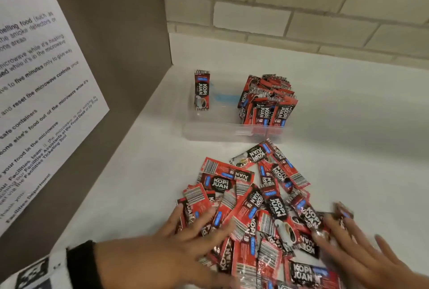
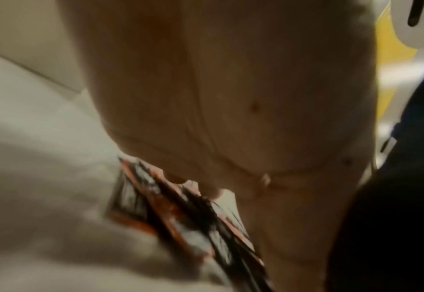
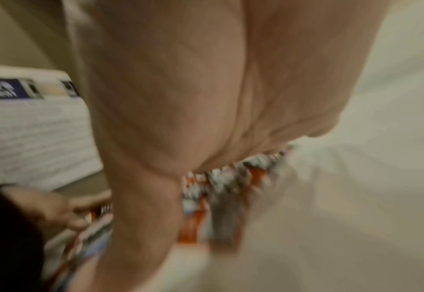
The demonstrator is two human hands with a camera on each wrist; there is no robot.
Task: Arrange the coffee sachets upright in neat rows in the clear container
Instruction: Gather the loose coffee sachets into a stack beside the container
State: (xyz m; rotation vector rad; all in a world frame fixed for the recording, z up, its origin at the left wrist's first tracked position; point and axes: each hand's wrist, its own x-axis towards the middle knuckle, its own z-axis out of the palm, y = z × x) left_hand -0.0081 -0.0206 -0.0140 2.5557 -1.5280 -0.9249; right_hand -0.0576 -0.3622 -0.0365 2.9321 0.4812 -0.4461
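A batch of sachets (image 1: 267,100) stands packed at the right end of the clear container (image 1: 216,126) and one leans at its left, while both spread hands, left (image 1: 162,251) and right (image 1: 362,251), press flat on the large loose pile (image 1: 255,203) left on the surface's (image 1: 139,172) near edge.

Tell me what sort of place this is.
Most likely a shared office or workplace pantry. A printed notice on the side panel gives microwave rules and is signed by a Facilities Department, instant coffee sachets lie heaped on a white counter, and the wall behind is pale brick.
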